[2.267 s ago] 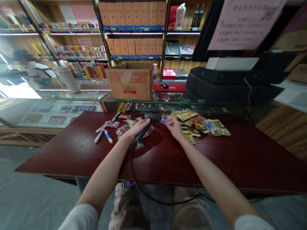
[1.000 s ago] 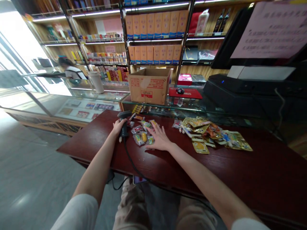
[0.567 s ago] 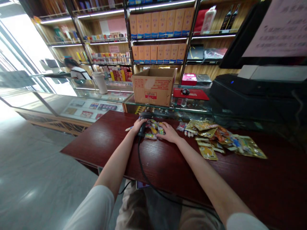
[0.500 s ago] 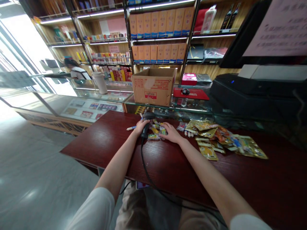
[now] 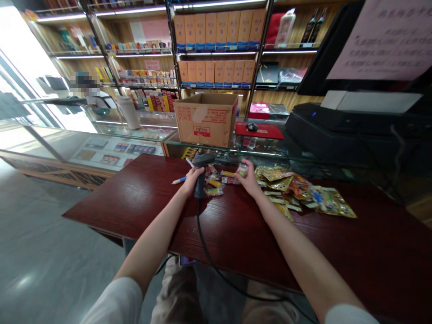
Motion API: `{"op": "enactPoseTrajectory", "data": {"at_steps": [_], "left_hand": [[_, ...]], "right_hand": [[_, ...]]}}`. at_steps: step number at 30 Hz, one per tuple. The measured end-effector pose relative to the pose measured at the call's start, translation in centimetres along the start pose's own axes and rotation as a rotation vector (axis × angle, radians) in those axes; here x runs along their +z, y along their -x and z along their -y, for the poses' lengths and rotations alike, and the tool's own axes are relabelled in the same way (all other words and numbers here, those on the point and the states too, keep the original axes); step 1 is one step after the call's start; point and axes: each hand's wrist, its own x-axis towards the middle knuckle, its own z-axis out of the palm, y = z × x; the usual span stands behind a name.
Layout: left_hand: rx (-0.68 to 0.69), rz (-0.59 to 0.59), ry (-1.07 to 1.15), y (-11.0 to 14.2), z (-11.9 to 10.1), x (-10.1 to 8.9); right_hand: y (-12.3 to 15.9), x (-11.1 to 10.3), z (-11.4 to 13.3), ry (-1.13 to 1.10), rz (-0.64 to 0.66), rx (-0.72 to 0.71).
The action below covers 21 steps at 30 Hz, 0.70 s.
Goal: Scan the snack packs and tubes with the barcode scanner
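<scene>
My left hand is wrapped round the handle of a black barcode scanner, whose head tilts up above the table. A cable runs down from its grip over the table edge. Between thumb and fingers, my right hand holds a small clear-wrapped snack packet with green and yellow print, raised a little. Several small wrapped snacks lie between the two hands. A white and blue pen-like stick rests just left of my left hand.
Gold snack pouches are heaped on the dark red table to the right. Behind stand a cardboard box on a glass counter, a mouse and a black machine. A person is at the far left.
My right hand has picked up a small snack packet and lifted it to the right, away from the pile. The scanner is now raised more upright in my left hand. The view has shifted slightly.
</scene>
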Motion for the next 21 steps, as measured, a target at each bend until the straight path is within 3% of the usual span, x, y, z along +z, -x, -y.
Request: {"op": "enactPoseTrajectory", "data": {"at_steps": [4,7,11,16,21], "left_hand": [[-0.006,0.223,0.129,1.8,-0.7,1.7],[-0.032,0.294,0.134,2.0,-0.5,2.5],[-0.045,0.329,0.170,1.5,0.5,2.9],[-0.051,0.286,0.140,1.2,1.0,2.9],[-0.050,0.318,0.102,0.9,1.3,2.9]], "right_hand": [[-0.2,-0.6,-1.5,-0.116,-0.072,0.125],[-0.3,-0.7,-2.2,-0.068,-0.118,0.114],[-0.4,-0.5,-1.9,-0.122,-0.067,0.114],[-0.3,-0.4,-1.1,-0.228,0.029,0.164],[0.0,-0.3,0.0,-0.179,0.098,0.124]]}}
